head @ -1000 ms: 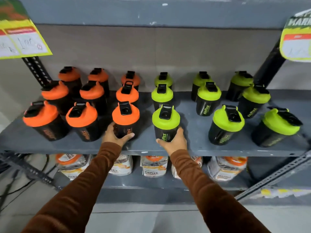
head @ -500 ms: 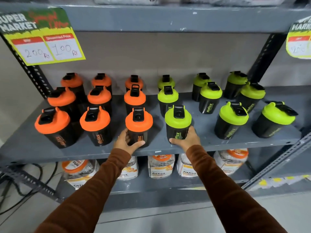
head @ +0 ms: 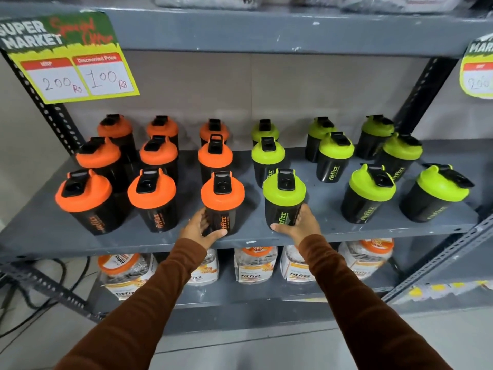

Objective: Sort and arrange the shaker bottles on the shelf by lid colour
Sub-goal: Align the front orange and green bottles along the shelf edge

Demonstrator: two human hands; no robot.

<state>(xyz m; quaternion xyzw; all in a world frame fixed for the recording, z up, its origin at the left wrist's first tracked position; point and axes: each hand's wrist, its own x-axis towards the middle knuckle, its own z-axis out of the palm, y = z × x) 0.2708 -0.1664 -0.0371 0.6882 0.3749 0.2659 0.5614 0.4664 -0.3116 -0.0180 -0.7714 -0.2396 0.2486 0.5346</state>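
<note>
Black shaker bottles stand in rows on the grey shelf. Several orange-lidded ones fill the left half, several green-lidded ones the right half. My left hand wraps the base of the front orange-lidded bottle nearest the middle. My right hand grips the base of the front green-lidded bottle beside it. Both bottles stand upright on the shelf, a small gap apart. Brown sleeves cover both arms.
A yellow price sign hangs from the upper shelf at left, another sign at right. Slotted black uprights frame the shelf. Clear jars with orange lids sit on the shelf below. Cables lie on the floor at left.
The view has pulled back and tilted up, showing more of the upper shelf and signs. Both hands stay on the same two front bottles, which have barely shifted.
</note>
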